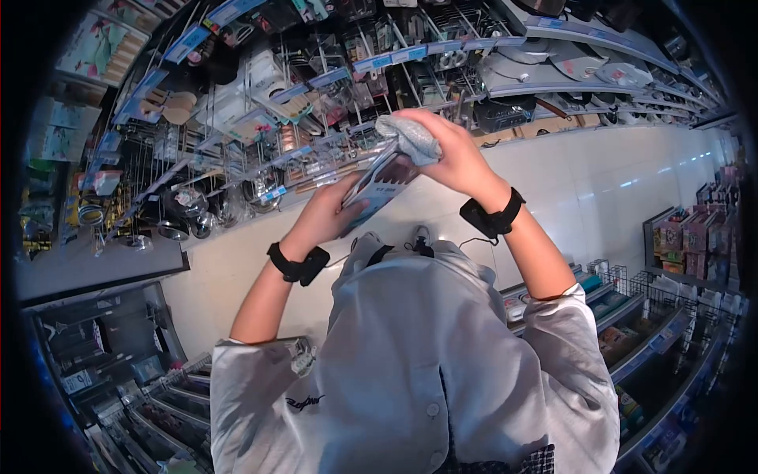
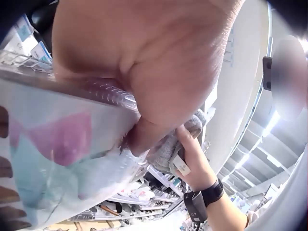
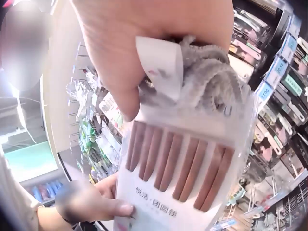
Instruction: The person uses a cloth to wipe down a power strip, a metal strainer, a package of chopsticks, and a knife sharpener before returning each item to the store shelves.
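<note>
A clear flat package of brown chopsticks is tilted in front of the body, with pink and teal print on its lower part. My left hand grips its lower end, thumb on the printed face. My right hand holds a bunched grey cloth against the package's upper end. A white tag hangs from the cloth in the right wrist view. The right fingertips are hidden behind the cloth and package.
Shelves and hooks of packaged kitchenware run across the front, with blue price labels. Pans lie on shelves at the front right. Wire racks stand beside the body on the right, others at the lower left. Pale floor lies between.
</note>
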Demonstrator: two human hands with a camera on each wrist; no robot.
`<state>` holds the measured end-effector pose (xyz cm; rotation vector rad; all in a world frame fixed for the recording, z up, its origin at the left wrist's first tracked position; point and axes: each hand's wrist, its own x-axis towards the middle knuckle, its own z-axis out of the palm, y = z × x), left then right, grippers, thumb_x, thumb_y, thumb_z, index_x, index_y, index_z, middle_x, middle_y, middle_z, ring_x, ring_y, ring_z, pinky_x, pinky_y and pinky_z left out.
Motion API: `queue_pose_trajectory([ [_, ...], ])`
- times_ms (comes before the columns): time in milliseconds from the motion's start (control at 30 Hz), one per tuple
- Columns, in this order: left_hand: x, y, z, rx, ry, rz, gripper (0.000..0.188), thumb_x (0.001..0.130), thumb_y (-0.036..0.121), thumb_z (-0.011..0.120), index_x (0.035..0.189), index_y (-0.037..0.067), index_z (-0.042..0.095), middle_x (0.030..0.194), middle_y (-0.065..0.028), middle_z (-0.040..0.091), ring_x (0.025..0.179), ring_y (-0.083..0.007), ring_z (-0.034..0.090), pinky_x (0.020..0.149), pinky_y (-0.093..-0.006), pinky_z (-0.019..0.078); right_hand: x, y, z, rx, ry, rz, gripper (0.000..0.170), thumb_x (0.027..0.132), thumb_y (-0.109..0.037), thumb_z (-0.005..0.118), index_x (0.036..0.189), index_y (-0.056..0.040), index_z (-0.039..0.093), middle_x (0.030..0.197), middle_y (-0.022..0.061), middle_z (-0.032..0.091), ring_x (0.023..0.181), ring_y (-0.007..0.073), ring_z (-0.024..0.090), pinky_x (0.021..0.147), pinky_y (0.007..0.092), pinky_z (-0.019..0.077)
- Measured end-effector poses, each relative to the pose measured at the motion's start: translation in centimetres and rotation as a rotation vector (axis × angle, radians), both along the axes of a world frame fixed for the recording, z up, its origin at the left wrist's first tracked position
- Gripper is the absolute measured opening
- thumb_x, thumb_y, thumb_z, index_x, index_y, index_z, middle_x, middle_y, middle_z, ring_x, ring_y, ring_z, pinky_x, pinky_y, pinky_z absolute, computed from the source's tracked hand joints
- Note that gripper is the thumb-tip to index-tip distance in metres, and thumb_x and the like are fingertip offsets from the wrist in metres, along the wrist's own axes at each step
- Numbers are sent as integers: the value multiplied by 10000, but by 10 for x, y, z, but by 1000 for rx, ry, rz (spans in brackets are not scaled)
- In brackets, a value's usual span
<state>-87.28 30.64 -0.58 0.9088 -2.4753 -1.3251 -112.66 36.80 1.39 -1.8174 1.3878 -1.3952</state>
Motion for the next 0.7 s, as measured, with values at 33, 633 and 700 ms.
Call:
queue_pose_trajectory([
  [33, 3, -6, 6, -11, -58, -40, 448, 859, 82, 677, 1279, 12, 538, 1106, -165, 662, 999, -259, 648, 873, -341, 491, 0, -2, -3, 1, -43, 59, 452, 767, -92, 781, 1178, -63, 593, 1064, 109, 675, 929, 286, 663, 825, 317, 516],
  [633, 136, -19, -80, 914, 1188, 512, 537, 876, 289, 698, 1319, 73, 484, 1296, -73, 560, 1247, -238, 512, 1056, -500, 409, 137, -29, -12, 366, -850, -279, 322, 918, -184, 681, 1184, -35, 577, 1115, 44, 636, 1020, 134, 586, 910, 303, 458],
  [700, 143, -27, -53, 1024, 1247, 633, 430, 895, 195, 678, 1277, 77, 518, 1259, -67, 582, 1230, -215, 524, 1043, -469, 427, 156, -37, -24, 306, -637, -217, 352, 910, -155, 670, 1211, -6, 565, 1098, 75, 621, 1020, 183, 586, 920, 321, 446],
])
